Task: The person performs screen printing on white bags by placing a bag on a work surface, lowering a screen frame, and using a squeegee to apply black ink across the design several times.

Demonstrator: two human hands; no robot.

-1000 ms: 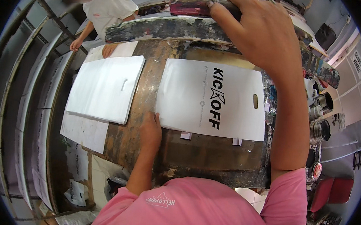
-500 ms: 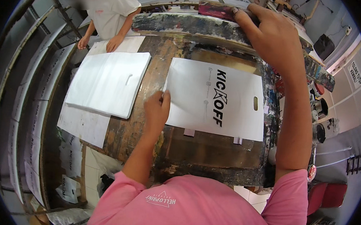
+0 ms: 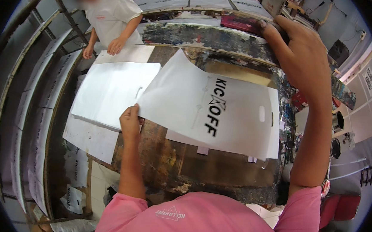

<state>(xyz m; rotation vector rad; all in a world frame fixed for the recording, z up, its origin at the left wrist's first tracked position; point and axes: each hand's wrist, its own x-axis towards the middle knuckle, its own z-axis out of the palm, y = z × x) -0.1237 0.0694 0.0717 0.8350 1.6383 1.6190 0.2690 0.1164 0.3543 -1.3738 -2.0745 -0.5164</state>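
Note:
My left hand (image 3: 130, 121) pinches the left edge of a white plastic bag (image 3: 174, 98) with black lettering and a cut-out handle. The bag is lifted and curved, its near left corner overlapping a stack of plain white bags (image 3: 110, 89). Beneath it, another white bag (image 3: 274, 141) lies on the stained work board (image 3: 225, 166), its edges and handle slot showing. My right hand (image 3: 300, 50) is raised at the far right, fingers closed on a dark red bar (image 3: 240, 24) at a paint-smeared frame (image 3: 200, 39); the fingertips are partly hidden.
A person in a white shirt (image 3: 113, 16) stands at the far left, hands near the stack. Drying racks (image 3: 43, 119) with printed bags line the left side. Paint pots (image 3: 337, 121) stand at the right. Beyond the frame lie more printed bags (image 3: 209, 0).
My left hand has moved left and slightly nearer, peeling up the printed bag and uncovering the one beneath. My right hand still grips the bar, and has shifted right and slightly nearer in view.

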